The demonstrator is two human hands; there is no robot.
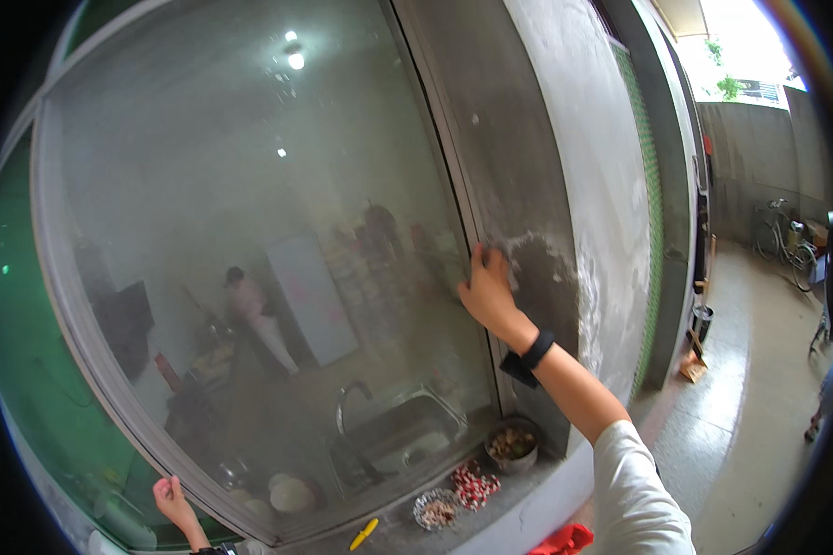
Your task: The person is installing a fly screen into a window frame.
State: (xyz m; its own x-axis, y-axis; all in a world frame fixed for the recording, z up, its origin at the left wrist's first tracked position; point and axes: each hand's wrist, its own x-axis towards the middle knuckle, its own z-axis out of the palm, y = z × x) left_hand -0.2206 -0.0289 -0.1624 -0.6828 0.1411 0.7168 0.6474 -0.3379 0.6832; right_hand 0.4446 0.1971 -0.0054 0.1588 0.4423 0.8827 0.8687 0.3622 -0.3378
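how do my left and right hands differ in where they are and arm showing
The right hand is at the window frame's right side; the left hand is low, by its left side. The right arm shows its white sleeve; the left arm shows no sleeve. Both arms wear something dark near the hand.

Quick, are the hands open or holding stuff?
Left hand: fingers curled; can't tell whether it holds anything.
Right hand: fingers at the window frame; can't tell if it's gripping.

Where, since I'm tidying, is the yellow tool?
The yellow tool lies low in the head view, left of centre, on the ledge left of the silvery dish.
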